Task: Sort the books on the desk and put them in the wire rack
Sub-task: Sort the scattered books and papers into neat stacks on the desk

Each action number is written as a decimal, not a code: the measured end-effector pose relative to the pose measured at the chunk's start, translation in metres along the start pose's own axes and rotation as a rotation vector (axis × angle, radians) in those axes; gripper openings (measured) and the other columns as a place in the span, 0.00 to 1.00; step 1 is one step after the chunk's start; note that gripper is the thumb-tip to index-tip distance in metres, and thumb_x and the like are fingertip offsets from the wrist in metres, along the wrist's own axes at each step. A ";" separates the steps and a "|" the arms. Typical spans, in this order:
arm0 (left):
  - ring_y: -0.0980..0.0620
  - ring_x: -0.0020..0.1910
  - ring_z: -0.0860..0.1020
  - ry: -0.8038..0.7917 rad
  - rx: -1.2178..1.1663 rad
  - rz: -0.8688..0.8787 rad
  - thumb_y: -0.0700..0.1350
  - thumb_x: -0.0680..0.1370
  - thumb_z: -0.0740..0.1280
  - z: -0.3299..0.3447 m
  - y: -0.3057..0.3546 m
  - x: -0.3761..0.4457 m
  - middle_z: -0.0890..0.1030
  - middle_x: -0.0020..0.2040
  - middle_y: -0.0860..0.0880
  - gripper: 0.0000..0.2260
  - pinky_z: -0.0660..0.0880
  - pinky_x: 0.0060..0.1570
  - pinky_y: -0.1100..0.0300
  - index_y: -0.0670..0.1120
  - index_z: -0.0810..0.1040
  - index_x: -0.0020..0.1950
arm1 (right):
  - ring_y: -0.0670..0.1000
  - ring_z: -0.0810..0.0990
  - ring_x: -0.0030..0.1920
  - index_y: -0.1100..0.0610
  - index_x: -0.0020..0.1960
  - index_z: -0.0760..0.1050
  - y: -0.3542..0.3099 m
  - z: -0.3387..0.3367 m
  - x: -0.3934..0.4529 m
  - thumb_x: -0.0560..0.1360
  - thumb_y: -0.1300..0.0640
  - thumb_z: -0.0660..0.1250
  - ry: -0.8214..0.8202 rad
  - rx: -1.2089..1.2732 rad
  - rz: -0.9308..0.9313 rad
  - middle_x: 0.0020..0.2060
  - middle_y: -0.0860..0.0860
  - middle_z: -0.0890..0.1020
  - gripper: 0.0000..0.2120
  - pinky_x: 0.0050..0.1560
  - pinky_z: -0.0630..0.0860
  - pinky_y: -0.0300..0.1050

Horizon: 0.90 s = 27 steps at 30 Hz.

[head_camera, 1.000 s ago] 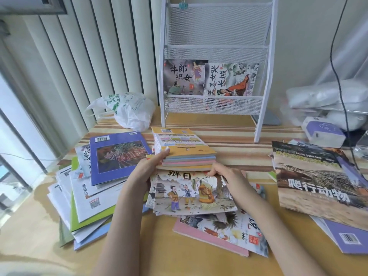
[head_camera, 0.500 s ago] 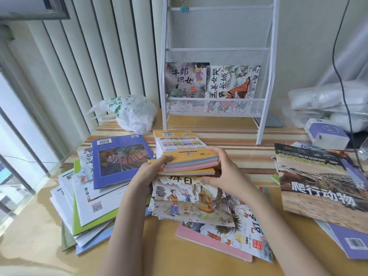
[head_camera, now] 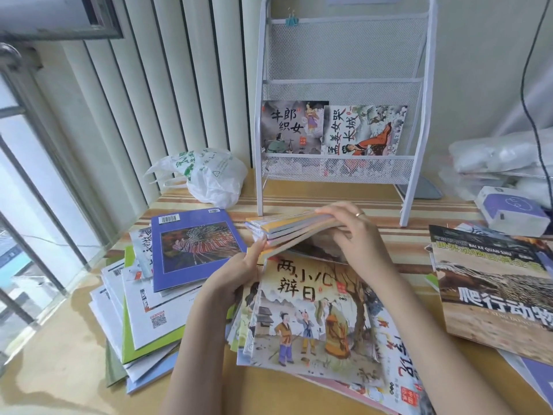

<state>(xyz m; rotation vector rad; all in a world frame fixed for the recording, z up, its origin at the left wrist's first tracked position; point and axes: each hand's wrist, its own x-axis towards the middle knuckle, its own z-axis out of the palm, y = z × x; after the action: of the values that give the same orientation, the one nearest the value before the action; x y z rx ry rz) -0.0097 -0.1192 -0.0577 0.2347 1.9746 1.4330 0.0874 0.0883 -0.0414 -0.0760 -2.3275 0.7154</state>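
A small stack of thin pastel booklets (head_camera: pixel 287 230) is lifted and tilted above the middle pile. My right hand (head_camera: pixel 356 235) grips its right end from above. My left hand (head_camera: pixel 239 271) holds its near left edge with fingers under it. Beneath lies an illustrated story book (head_camera: pixel 311 316) with Chinese title on top of more picture books. The white wire rack (head_camera: pixel 344 85) stands at the back of the desk, with two story books (head_camera: pixel 332 128) upright in its bottom pocket.
A messy pile topped by a purple lionfish book (head_camera: pixel 194 247) lies at left. A large reptile book (head_camera: pixel 493 286) tops a pile at right. A white plastic bag (head_camera: pixel 206 175) sits by the rack, a tissue pack (head_camera: pixel 508 211) at far right.
Both hands closed on the pastel booklet stack and raised it off the illustrated book, tilting it up. The book's full title now shows.
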 end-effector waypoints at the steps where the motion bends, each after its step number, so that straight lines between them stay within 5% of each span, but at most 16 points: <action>1: 0.42 0.57 0.78 -0.008 0.000 0.004 0.80 0.55 0.60 0.000 0.000 0.000 0.77 0.64 0.39 0.53 0.73 0.61 0.46 0.48 0.69 0.71 | 0.45 0.75 0.51 0.54 0.59 0.77 0.000 -0.001 0.005 0.69 0.74 0.64 0.005 0.000 -0.009 0.56 0.47 0.74 0.24 0.54 0.71 0.38; 5: 0.36 0.60 0.76 -0.005 -0.023 -0.007 0.78 0.64 0.56 -0.002 0.001 0.000 0.76 0.64 0.38 0.46 0.69 0.64 0.38 0.50 0.66 0.73 | 0.51 0.77 0.50 0.54 0.58 0.78 -0.003 -0.002 0.029 0.71 0.71 0.66 0.000 0.041 -0.018 0.54 0.47 0.74 0.19 0.49 0.68 0.29; 7: 0.39 0.61 0.75 0.044 0.062 0.038 0.70 0.76 0.51 0.006 0.006 -0.008 0.75 0.65 0.39 0.33 0.72 0.61 0.48 0.48 0.70 0.70 | 0.46 0.76 0.46 0.55 0.58 0.77 -0.008 -0.004 0.047 0.74 0.66 0.66 0.008 0.101 0.025 0.54 0.49 0.76 0.14 0.45 0.67 0.25; 9: 0.44 0.42 0.77 0.229 0.317 0.143 0.61 0.81 0.52 0.009 0.005 -0.008 0.78 0.44 0.40 0.21 0.71 0.44 0.55 0.47 0.77 0.48 | 0.41 0.73 0.47 0.53 0.57 0.77 -0.012 -0.006 0.070 0.75 0.63 0.66 -0.018 0.159 0.070 0.55 0.50 0.76 0.12 0.46 0.70 0.30; 11: 0.45 0.31 0.72 0.479 0.518 0.268 0.54 0.80 0.61 0.007 0.011 -0.011 0.73 0.30 0.42 0.21 0.65 0.33 0.55 0.42 0.71 0.32 | 0.44 0.73 0.50 0.51 0.57 0.76 -0.016 -0.005 0.090 0.75 0.59 0.66 -0.035 0.189 0.091 0.57 0.49 0.76 0.11 0.46 0.70 0.35; 14: 0.40 0.49 0.78 0.760 0.550 0.394 0.45 0.78 0.65 -0.007 0.027 0.005 0.79 0.42 0.41 0.09 0.67 0.38 0.53 0.39 0.78 0.48 | 0.34 0.73 0.41 0.52 0.59 0.74 -0.016 0.001 0.112 0.75 0.58 0.67 -0.001 0.205 0.105 0.55 0.47 0.77 0.12 0.36 0.65 0.25; 15: 0.41 0.57 0.76 0.764 0.489 0.438 0.46 0.78 0.66 -0.011 0.038 0.012 0.79 0.51 0.41 0.13 0.69 0.43 0.53 0.40 0.76 0.58 | 0.32 0.72 0.37 0.52 0.60 0.73 -0.016 0.003 0.117 0.75 0.58 0.67 0.026 0.212 0.116 0.54 0.46 0.76 0.14 0.33 0.65 0.23; 18: 0.48 0.71 0.67 0.477 0.179 0.573 0.51 0.78 0.67 -0.010 0.065 0.041 0.69 0.71 0.46 0.30 0.67 0.66 0.57 0.42 0.60 0.75 | 0.38 0.72 0.47 0.53 0.67 0.65 -0.014 0.017 0.128 0.73 0.58 0.70 0.141 0.293 0.174 0.57 0.46 0.72 0.25 0.45 0.66 0.25; 20: 0.50 0.67 0.72 0.340 0.008 0.659 0.48 0.80 0.63 -0.003 0.074 0.063 0.72 0.67 0.47 0.25 0.70 0.64 0.62 0.42 0.61 0.73 | 0.47 0.70 0.62 0.55 0.70 0.61 -0.010 0.031 0.127 0.74 0.56 0.69 0.204 0.377 0.237 0.64 0.48 0.70 0.28 0.59 0.67 0.36; 22: 0.51 0.64 0.74 0.379 -0.085 0.746 0.52 0.80 0.62 0.002 0.074 0.089 0.74 0.64 0.45 0.23 0.72 0.65 0.52 0.43 0.63 0.71 | 0.50 0.66 0.68 0.56 0.72 0.57 -0.008 0.046 0.122 0.77 0.51 0.65 0.188 0.434 0.375 0.70 0.50 0.66 0.28 0.60 0.64 0.38; 24: 0.49 0.66 0.72 0.439 -0.088 0.799 0.56 0.79 0.60 0.003 0.068 0.109 0.73 0.65 0.44 0.25 0.70 0.66 0.48 0.44 0.62 0.71 | 0.46 0.65 0.66 0.58 0.73 0.54 -0.002 0.065 0.113 0.78 0.49 0.61 0.140 0.463 0.468 0.66 0.48 0.66 0.29 0.57 0.62 0.35; 27: 0.52 0.64 0.73 0.429 -0.125 0.841 0.48 0.81 0.59 0.006 0.057 0.120 0.73 0.64 0.44 0.20 0.72 0.62 0.60 0.44 0.62 0.71 | 0.47 0.69 0.63 0.58 0.69 0.58 0.014 0.092 0.100 0.79 0.49 0.60 0.149 0.520 0.513 0.61 0.47 0.70 0.23 0.59 0.65 0.38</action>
<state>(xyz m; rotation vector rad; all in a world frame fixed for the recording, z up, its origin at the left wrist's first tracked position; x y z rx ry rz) -0.1105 -0.0317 -0.0575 0.8345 2.2228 2.2750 -0.0491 0.0814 -0.0442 -0.4832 -1.9209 1.4908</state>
